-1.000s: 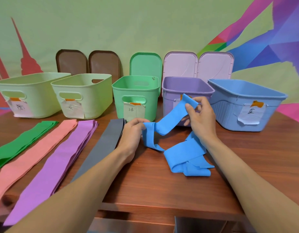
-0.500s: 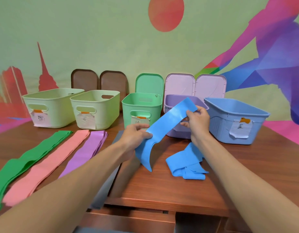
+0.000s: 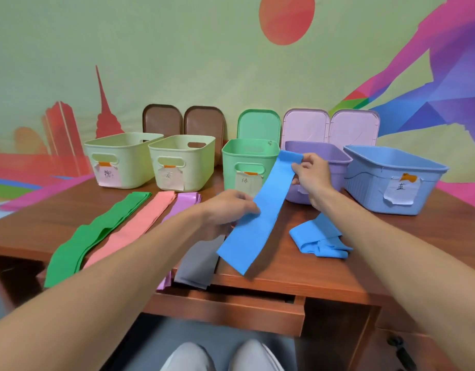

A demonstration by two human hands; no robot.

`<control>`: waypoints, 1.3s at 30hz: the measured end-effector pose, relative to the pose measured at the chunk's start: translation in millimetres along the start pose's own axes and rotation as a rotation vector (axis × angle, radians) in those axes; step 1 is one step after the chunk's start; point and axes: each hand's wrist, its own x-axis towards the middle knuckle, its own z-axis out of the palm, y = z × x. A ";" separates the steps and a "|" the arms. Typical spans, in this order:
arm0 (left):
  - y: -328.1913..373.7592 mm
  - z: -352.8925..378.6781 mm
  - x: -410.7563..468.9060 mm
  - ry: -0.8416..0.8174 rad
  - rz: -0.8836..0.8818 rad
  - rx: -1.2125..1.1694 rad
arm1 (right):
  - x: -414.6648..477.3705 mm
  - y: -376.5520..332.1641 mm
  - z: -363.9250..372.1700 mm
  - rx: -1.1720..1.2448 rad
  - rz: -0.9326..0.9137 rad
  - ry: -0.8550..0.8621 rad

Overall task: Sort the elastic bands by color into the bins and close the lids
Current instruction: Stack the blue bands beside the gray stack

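Observation:
A long blue elastic band point(image 3: 260, 210) is stretched flat above the table between both hands. My left hand point(image 3: 228, 208) pinches its left edge near the middle, and my right hand point(image 3: 309, 174) grips its far end in front of the purple bin point(image 3: 338, 156). More blue bands point(image 3: 318, 241) lie crumpled on the table beside my right forearm. The blue bin point(image 3: 391, 183) stands open at the right. Green bands point(image 3: 97, 234), pink bands point(image 3: 140, 223), purple bands point(image 3: 186, 200) and grey bands point(image 3: 198, 263) lie in flat strips at the left.
Two pale green bins point(image 3: 124, 162) point(image 3: 182, 164) and a green bin point(image 3: 247, 162) stand open in a row along the back. Their lids point(image 3: 161, 120) point(image 3: 259, 125) point(image 3: 354, 128) lean against the wall. The wooden table point(image 3: 297, 274) has a drawer under its front edge.
The blue band has been pulled straight and flat between both hands, and its loose end now hangs toward the table's front edge. The view has risen and pulled back.

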 end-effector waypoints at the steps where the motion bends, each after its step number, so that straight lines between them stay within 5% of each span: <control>1: -2.9 -0.5 -3.5 -0.025 -0.009 0.010 | -3.6 3.8 2.8 -0.071 -0.018 -0.046; 17: -36.7 8.5 -2.8 -0.010 -0.191 0.084 | -12.3 54.7 55.9 -0.597 -0.034 -0.263; 27: -34.2 11.6 3.8 0.063 -0.073 0.466 | -4.0 70.1 60.4 -0.832 -0.063 -0.321; 34: -40.4 9.8 10.9 0.155 0.071 0.967 | -5.9 55.8 57.2 -0.985 -0.114 -0.351; 39: -38.1 19.4 21.4 0.175 0.283 0.863 | 8.5 33.2 16.4 -0.912 -0.208 -0.469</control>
